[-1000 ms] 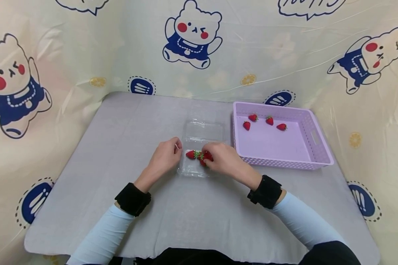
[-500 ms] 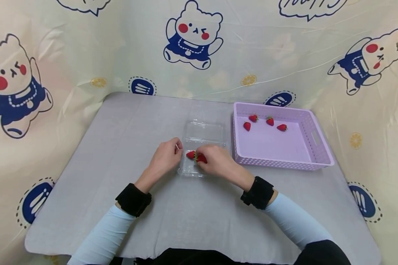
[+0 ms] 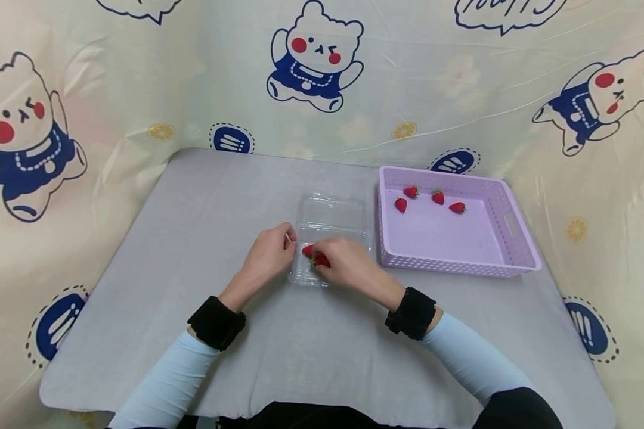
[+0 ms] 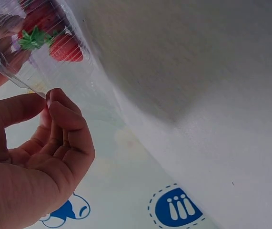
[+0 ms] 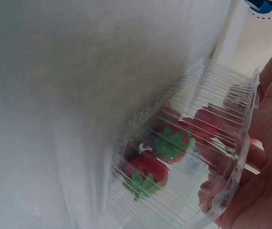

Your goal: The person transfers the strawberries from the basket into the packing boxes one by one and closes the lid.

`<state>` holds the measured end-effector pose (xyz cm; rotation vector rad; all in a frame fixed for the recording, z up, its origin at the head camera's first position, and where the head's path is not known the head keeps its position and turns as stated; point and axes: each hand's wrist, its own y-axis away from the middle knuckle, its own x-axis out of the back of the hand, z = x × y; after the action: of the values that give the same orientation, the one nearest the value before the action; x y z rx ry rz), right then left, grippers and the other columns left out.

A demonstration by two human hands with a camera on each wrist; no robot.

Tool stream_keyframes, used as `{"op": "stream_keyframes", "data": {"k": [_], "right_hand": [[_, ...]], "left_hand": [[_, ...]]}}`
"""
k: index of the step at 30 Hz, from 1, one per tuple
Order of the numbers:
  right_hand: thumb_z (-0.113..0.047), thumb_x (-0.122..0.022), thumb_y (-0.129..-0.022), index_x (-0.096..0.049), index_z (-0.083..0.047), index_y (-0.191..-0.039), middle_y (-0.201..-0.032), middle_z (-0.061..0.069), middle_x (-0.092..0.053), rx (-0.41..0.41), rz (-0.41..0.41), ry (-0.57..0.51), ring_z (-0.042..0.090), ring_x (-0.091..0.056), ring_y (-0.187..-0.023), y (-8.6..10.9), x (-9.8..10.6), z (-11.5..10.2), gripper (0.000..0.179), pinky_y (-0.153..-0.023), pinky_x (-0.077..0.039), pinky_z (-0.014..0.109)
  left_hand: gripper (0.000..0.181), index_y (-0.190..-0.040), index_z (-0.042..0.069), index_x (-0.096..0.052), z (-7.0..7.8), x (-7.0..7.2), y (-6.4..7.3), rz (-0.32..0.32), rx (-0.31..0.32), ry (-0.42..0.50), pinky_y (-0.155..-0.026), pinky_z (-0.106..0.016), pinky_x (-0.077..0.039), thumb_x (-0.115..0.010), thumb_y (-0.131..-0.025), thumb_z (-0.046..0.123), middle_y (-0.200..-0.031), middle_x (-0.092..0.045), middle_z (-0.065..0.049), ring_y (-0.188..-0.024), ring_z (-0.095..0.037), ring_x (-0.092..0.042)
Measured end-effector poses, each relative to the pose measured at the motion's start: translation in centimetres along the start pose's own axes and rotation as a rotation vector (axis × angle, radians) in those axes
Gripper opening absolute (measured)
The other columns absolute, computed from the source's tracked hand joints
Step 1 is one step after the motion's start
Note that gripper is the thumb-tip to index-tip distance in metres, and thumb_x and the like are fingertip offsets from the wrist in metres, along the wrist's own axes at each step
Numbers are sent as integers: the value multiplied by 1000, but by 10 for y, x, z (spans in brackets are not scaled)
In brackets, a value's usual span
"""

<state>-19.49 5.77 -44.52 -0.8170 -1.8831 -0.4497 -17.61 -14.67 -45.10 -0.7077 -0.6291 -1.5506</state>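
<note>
Held strawberry [image 3: 321,260]: in clear box [image 3: 304,276], leafy end leftward, long axis roughly sideways
Right hand [image 3: 349,263]: pinches held strawberry, which lies under its fingertips
Left hand [image 3: 271,250]: pinches clear box's left rim

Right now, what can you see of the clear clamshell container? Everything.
The clear clamshell container looks like thin, shiny plastic with ribbed walls. It sits open on the gray tablecloth, one half away from the person, left of the lavender basket. The near half holds strawberries. The left hand pinches its left edge; the right hand is over the near half, hiding part; contact with the plastic is unclear.
</note>
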Motion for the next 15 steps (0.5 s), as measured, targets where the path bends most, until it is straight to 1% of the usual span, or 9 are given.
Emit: {"op": "stream_keyframes", "data": {"k": [7, 15], "right_hand": [[-5, -79, -90, -76, -6, -120, -105, 4, -75, 9, 2, 23, 15, -65, -85, -2, -7, 0, 30, -76, -57, 33], [-6, -80, -90, -76, -7, -120, -101, 3, -75, 5, -2, 61, 15, -66, -83, -4, -11, 0, 30, -75, -58, 34]], "left_hand": [[4, -97, 5, -61, 1, 0, 1, -4, 1, 13, -55, -32, -41, -62, -101, 5, -71, -57, -6, -61, -19, -52], [5, -97, 6, -61, 3, 1, 1, -3, 7, -2, -55, -32, -41, -62, -102, 6, -70, -57, -5, -60, -18, -52]]}}
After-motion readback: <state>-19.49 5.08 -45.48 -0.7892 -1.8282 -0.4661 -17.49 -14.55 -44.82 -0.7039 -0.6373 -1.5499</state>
